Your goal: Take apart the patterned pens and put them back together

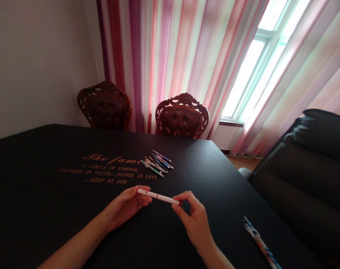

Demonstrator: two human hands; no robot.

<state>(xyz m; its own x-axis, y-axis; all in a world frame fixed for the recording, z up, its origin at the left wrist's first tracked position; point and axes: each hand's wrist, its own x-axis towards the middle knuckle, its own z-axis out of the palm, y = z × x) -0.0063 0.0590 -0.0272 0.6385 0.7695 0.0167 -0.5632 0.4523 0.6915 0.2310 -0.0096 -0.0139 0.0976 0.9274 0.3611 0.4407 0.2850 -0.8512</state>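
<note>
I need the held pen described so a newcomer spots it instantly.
Find the black table, then its gold lettering. Nearer the viewer, the pen spans from left hand to right hand. White with a red band mid-length, it alone is held; the other pens lie on the table.

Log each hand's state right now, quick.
Left hand: fingers curled, holding one end of the white pen.
Right hand: closed, pinching the pen's other, red-tipped end.
</note>
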